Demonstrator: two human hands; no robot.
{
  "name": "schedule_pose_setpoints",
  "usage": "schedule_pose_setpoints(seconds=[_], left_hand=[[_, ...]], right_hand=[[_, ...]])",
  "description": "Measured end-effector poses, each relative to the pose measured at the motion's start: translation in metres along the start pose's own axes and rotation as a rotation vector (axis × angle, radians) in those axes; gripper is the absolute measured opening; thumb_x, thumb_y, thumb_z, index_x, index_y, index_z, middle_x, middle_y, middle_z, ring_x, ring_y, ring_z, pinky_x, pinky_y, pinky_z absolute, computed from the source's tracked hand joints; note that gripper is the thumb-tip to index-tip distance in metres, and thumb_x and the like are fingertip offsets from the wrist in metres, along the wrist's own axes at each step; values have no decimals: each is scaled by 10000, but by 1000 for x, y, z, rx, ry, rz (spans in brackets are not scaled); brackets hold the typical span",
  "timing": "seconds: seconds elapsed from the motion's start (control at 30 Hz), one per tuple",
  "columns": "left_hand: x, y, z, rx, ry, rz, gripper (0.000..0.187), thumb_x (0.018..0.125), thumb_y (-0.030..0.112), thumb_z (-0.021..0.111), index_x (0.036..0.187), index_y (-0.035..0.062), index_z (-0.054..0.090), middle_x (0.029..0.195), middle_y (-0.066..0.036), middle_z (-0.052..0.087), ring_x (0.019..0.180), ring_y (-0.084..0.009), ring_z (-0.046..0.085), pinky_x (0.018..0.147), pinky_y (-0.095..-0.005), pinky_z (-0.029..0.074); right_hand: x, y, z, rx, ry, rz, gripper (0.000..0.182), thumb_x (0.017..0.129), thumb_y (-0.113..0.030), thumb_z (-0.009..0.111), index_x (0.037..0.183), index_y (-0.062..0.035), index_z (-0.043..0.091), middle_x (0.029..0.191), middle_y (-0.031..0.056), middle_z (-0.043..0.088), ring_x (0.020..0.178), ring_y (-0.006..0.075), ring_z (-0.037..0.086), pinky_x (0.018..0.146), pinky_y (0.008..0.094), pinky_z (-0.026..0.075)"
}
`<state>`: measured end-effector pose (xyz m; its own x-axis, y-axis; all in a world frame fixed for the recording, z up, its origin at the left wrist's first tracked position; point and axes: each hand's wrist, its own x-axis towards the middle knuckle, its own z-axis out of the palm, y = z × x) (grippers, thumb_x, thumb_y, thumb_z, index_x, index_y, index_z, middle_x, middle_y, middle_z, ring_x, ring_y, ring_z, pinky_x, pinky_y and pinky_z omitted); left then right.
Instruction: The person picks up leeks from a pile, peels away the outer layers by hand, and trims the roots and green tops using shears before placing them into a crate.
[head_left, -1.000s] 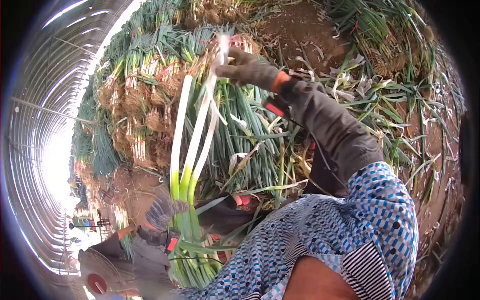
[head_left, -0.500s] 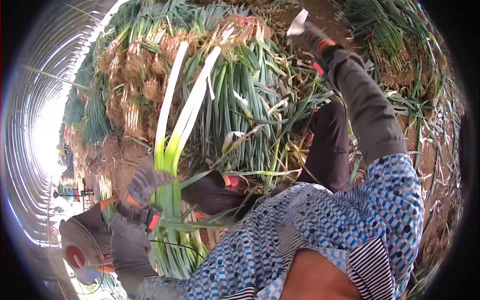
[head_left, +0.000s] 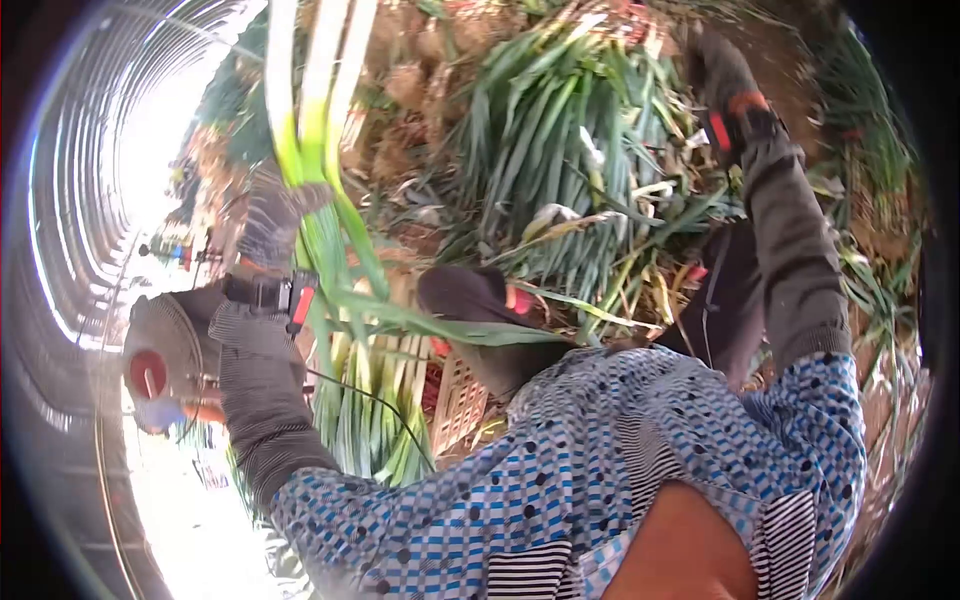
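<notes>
My left hand point(head_left: 282, 212), in a grey glove, is closed around several long leeks point(head_left: 315, 115) at the upper left. Their white stalks point up past the frame's top edge, and their green leaves hang below my fist. At the upper right my right hand point(head_left: 716, 68), also gloved, reaches over brown ground beside a large heap of leeks point(head_left: 560, 150). Its fingers are smeared by motion, and whatever they may hold cannot be made out.
A plastic crate point(head_left: 460, 402) stands at the lower left, with trimmed leeks point(head_left: 375, 405) beside it. A round fan point(head_left: 162, 358) is at the far left. My bent legs point(head_left: 725, 290) are below the heap. More leeks point(head_left: 875, 130) lie at the right.
My left hand has moved up with the leeks. My right hand has shifted right, and the white piece seen at it before no longer shows. The view has swung, bringing the crate into sight.
</notes>
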<state>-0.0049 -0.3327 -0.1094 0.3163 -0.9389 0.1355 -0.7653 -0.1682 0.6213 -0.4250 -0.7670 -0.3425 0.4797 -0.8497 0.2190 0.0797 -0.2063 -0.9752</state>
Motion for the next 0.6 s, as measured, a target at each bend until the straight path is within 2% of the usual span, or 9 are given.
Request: schedule_pose_setpoints(seconds=[0.07, 0.1, 0.23, 0.27, 0.33, 0.37, 0.47, 0.53, 0.6], left_hand=[[7, -17, -29, -296, 126, 71, 313, 757, 80, 692, 1037, 22, 564, 905, -88, 634, 762, -195, 624, 673, -311, 529], [7, -16, -42, -390, 188, 98, 349, 756, 70, 686, 1069, 25, 537, 920, -94, 622, 785, -202, 621, 694, -318, 538], [-2, 4, -102, -470, 443, 282, 427, 742, 0, 668, 1128, 33, 488, 950, -100, 581, 859, -229, 608, 746, -352, 544], [-13, 18, -104, -556, 568, 338, 422, 740, -16, 664, 1123, 30, 493, 956, -102, 576, 869, -235, 605, 756, -358, 543], [-28, -1, -150, -597, 693, 252, 466, 728, -56, 655, 1151, 26, 478, 976, -103, 571, 886, -244, 599, 791, -379, 534], [-43, -7, -164, -586, 786, 334, 494, 709, -75, 666, 1153, 26, 475, 992, -94, 573, 884, -234, 599, 806, -380, 532], [-116, 1, -201, -330, 866, 266, 328, 760, 47, 668, 1055, -7, 537, 904, -98, 588, 759, -194, 600, 729, -299, 533], [-172, 25, -224, -202, 876, 110, 391, 720, 3, 702, 1077, 12, 541, 997, -72, 582, 863, -186, 586, 775, -321, 505], [-220, 61, -242, 205, 887, 54, 361, 754, 74, 691, 1081, 9, 553, 971, -59, 591, 855, -161, 574, 795, -299, 472]], right_hand=[[-2, 65, 13, -280, -207, -81, 201, 820, -289, 593, 951, -136, 603, 801, 54, 621, 691, 220, 607, 674, 356, 497], [-11, 91, 28, -541, -311, -268, 239, 827, -316, 590, 998, -149, 600, 848, 45, 622, 729, 213, 608, 700, 349, 500], [-80, -3, 113, -785, -616, 126, 388, 844, -243, 595, 1197, -94, 535, 1038, 48, 629, 837, 147, 609, 798, 303, 494], [-90, 6, 126, -864, -603, -49, 364, 834, -240, 610, 1173, -117, 555, 1042, 52, 626, 832, 147, 607, 800, 312, 487], [-103, 44, 129, -542, -668, 43, 450, 808, -373, 649, 1115, -55, 558, 943, 56, 616, 867, 161, 582, 816, 314, 475], [-109, 36, 134, -744, -791, 56, 432, 816, -371, 638, 1091, -45, 567, 907, 53, 622, 840, 154, 583, 781, 308, 483], [-117, 70, 128, -959, -1017, 51, 372, 820, -330, 617, 1068, -55, 577, 837, 42, 640, 738, 166, 600, 658, 309, 504], [-131, 80, 125, -1133, -1109, -211, 365, 789, -267, 613, 1085, -57, 578, 867, 84, 655, 753, 237, 627, 653, 334, 518], [-140, 105, 114, -1319, -1159, -604, 364, 762, -217, 603, 1088, -54, 588, 899, 127, 662, 783, 301, 644, 663, 360, 528]])
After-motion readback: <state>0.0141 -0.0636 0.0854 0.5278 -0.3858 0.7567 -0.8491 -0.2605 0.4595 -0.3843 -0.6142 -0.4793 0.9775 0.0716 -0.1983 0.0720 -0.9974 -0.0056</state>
